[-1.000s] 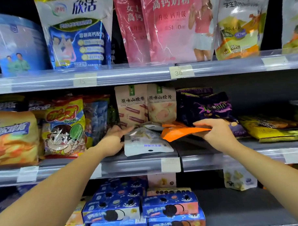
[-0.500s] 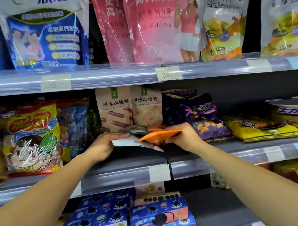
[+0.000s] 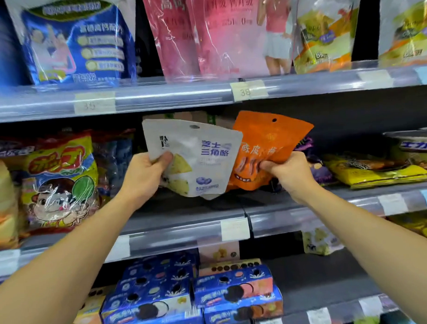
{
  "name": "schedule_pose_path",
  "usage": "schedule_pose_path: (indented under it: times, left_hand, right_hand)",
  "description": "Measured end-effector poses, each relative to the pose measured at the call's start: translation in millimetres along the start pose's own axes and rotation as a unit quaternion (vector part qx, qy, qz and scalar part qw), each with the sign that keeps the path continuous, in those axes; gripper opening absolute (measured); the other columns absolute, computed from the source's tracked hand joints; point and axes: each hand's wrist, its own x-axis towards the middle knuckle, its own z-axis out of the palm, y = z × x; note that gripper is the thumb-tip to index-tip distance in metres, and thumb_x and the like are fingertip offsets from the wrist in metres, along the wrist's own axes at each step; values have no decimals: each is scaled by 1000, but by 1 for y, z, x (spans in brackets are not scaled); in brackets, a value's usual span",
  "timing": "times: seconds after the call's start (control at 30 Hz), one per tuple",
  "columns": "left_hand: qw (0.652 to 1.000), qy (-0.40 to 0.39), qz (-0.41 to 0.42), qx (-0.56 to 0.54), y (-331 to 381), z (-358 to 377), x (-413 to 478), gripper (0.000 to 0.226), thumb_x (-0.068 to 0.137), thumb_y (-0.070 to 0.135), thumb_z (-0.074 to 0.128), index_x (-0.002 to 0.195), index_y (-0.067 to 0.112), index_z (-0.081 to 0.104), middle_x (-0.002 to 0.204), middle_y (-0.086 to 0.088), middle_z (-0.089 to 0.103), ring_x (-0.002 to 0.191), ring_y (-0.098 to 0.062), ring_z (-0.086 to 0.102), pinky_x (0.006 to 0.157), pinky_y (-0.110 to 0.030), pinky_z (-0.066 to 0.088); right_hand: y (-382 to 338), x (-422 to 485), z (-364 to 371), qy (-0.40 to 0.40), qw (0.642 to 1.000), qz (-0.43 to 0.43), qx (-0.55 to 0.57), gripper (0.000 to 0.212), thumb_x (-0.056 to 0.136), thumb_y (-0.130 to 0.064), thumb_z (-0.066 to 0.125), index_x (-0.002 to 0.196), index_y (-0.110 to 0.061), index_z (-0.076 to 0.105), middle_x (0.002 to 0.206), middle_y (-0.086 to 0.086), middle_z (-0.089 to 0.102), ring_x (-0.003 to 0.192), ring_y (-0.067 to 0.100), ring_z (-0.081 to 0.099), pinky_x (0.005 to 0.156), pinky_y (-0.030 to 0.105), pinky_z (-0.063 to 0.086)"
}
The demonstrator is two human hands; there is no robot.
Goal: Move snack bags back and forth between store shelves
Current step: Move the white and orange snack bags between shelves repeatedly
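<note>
- From the head view we see both arms reaching toward the middle shelf (image 3: 186, 232) of a store rack.
- The left hand (image 3: 145, 176) grips a white snack bag (image 3: 198, 160) at its left edge, thumb across the front and fingers curled behind it.
- This bag is held upright in the air in front of the middle shelf. Its blue print reads "芝士三角酪", above pictures of pale triangular pieces and a blueberry.
- The right hand (image 3: 289, 171) pinches an orange snack bag (image 3: 270, 145) at its lower right, fingers closed on the foil.
- The orange bag is also held off the shelf, tilted a little to the right. The white bag's right edge overlaps its left side. Its white characters are partly covered, and we cannot read them with certainty.
- The upper shelf rail (image 3: 157, 97) carries a price tag reading "38" (image 3: 246, 91) and a fainter one that looks like "35" (image 3: 94, 104).
- Above the rail stand a blue pouch (image 3: 77, 43), pink pouches (image 3: 215, 35) and yellow-green pouches (image 3: 324, 36). Their lettering is blurred.
- Left of the hands on the middle shelf stands a red and yellow bag with a cartoon child (image 3: 60, 181).
- To the right lie a purple bag (image 3: 315, 165) and a flat yellow bag (image 3: 377, 174).
- On the shelf below sit stacked blue cookie boxes (image 3: 188, 291) showing dark sandwich cookies.
</note>
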Motion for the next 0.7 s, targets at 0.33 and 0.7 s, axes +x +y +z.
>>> schedule_pose_path:
  times: [0.33, 0.7]
  left_hand:
    - [995, 9, -78, -59, 49, 8, -34, 15, 96, 25, 60, 85, 23, 70, 67, 15, 72, 69, -7, 70, 67, -31, 58]
    - [982, -90, -168, -8, 126, 96, -158, 19, 97, 27, 57, 107, 16, 68, 99, -5, 72, 87, -19, 68, 87, -42, 56]
  right_hand:
    - [-22, -32, -68, -30, 998, 25, -54, 25, 81, -10, 75, 105, -10, 68, 110, 13, 70, 100, 31, 66, 92, 52, 51]
    - [-29, -118, -229, -90, 983, 66, -145, 18, 83, -18, 74, 101, -21, 71, 100, -1, 73, 93, 20, 70, 87, 43, 55]
